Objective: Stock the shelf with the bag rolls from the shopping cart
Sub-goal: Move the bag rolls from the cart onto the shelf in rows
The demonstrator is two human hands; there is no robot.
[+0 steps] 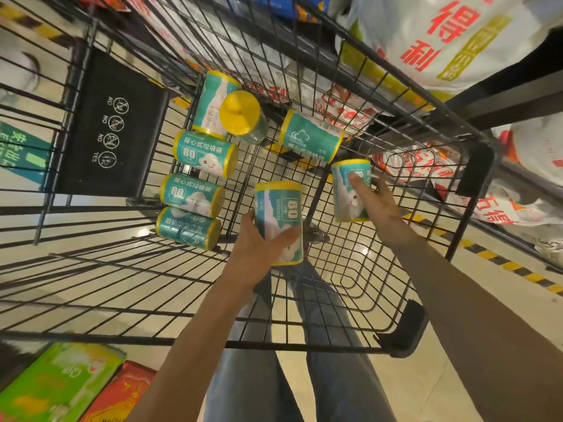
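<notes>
From the head view we have both arms down in the shopping cart [405,333]. Our left hand [259,242] has its grip wrapped round one bag roll [278,222], fingers clamped across its side so it lifts upright. At two o'clock from it, our right hand [377,197] closes on a second roll [350,190]. Taking two at once should mean fewer trips. Six more rolls [198,175] lie loose on the wire floor, towards eleven o'clock. The shelf with white bags [451,41] sits at one o'clock.
</notes>
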